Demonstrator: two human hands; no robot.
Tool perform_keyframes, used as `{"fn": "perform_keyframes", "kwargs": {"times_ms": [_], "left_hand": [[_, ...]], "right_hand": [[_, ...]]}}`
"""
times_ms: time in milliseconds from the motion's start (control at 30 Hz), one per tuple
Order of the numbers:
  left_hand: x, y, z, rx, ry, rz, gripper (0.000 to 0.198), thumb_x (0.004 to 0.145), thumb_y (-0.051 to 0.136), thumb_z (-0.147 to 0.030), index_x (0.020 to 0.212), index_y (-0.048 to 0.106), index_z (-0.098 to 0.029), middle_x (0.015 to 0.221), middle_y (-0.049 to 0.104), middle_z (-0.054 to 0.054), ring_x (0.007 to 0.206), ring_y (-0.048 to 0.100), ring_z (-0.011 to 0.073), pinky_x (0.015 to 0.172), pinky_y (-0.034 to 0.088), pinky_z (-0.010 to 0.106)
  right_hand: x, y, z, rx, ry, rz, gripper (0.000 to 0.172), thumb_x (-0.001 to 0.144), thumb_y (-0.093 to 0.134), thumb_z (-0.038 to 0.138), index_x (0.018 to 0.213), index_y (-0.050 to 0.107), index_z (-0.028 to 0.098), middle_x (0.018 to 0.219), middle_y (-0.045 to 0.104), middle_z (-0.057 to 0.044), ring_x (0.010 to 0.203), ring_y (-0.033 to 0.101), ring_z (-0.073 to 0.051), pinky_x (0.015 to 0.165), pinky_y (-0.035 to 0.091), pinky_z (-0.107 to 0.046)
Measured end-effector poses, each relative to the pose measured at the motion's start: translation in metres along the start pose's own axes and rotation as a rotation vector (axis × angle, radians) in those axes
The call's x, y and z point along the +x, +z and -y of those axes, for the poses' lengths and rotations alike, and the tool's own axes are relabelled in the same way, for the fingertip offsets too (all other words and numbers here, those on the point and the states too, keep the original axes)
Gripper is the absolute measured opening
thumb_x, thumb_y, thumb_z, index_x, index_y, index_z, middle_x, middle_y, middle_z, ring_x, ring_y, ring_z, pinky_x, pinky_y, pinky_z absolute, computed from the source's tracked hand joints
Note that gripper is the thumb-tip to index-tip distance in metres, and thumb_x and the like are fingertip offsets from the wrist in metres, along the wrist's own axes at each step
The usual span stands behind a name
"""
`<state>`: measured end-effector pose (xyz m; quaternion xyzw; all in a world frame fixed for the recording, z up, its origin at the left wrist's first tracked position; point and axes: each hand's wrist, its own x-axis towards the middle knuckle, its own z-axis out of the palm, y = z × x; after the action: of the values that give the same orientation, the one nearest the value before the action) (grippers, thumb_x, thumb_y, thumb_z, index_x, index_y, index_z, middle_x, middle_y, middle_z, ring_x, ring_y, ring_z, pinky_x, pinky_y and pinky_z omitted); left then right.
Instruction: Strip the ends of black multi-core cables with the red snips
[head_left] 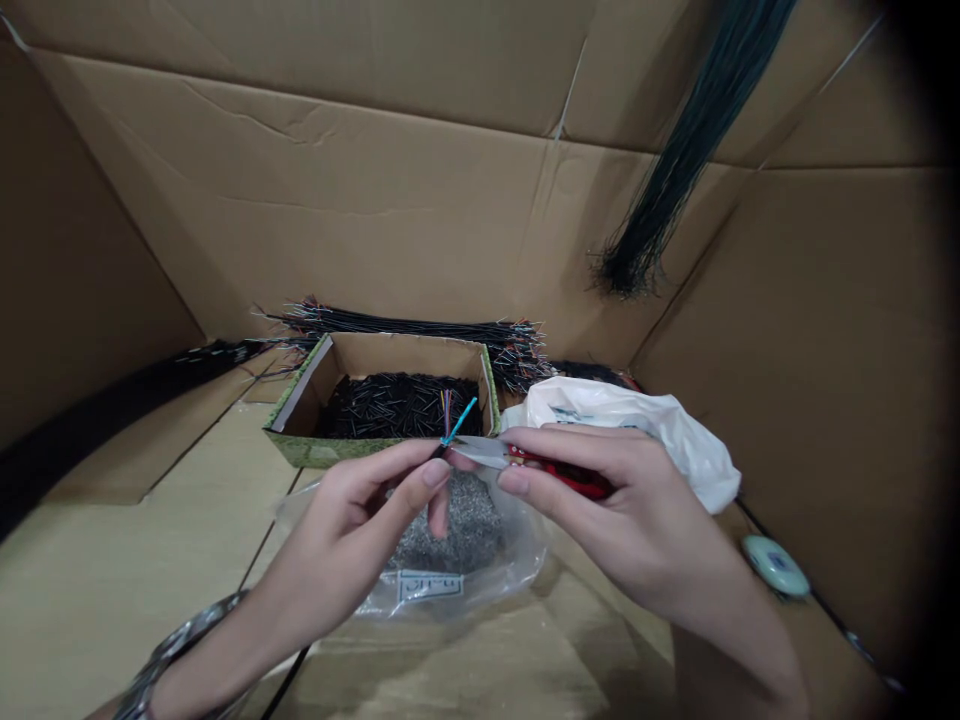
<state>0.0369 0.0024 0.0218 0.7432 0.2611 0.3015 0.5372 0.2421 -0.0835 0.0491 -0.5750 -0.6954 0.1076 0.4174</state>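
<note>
Pinched between the thumb and forefinger of my left hand (382, 490) is the end of a black cable (444, 449). Several thin coloured wires (448, 410) fan upward out of it, and a light-blue strand (463, 418) leans to the right. My right hand (607, 490) is closed around red-handled thread snips (559, 470). Their pale blades (480, 452) point left and reach the cable end by my left fingertips. Whether the blades touch the wires I cannot tell. Below my hands the rest of the cable runs down past my left wrist.
Behind my hands stands a green-edged box (300, 450) holding short black pieces (397, 400). A clear bag of small grey bits (450, 525) lies beneath my hands, a white plastic bag (637, 400) to the right. Cable bundles (412, 325) lie behind; dark wires (675, 170) hang upper right. Cardboard walls surround everything.
</note>
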Motion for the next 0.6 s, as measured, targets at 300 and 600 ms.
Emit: {"fn": "perform_keyframes", "kwargs": {"times_ms": [300, 600], "left_hand": [[0.002, -0.0005, -0.0004, 0.028, -0.016, 0.002, 0.038, 0.103, 0.052, -0.038, 0.072, 0.063, -0.018, 0.056, 0.041, -0.007, 0.047, 0.028, 0.0078, 0.041, 0.021, 0.021], [0.002, -0.0003, -0.0032, 0.058, -0.029, 0.004, 0.04, 0.103, 0.05, -0.038, 0.069, 0.061, -0.018, 0.056, 0.039, -0.007, 0.047, 0.028, 0.008, 0.041, 0.021, 0.021]], "right_hand": [[0.003, 0.0007, 0.0016, 0.048, 0.001, 0.022, 0.021, 0.097, 0.066, 0.034, 0.108, 0.079, 0.022, 0.094, 0.078, -0.004, 0.077, 0.067, -0.018, 0.061, 0.046, -0.028], [0.003, -0.0018, 0.0042, 0.041, 0.015, 0.053, 0.026, 0.098, 0.064, 0.033, 0.077, 0.074, 0.021, 0.089, 0.077, -0.001, 0.074, 0.064, -0.016, 0.06, 0.045, -0.027]]}}
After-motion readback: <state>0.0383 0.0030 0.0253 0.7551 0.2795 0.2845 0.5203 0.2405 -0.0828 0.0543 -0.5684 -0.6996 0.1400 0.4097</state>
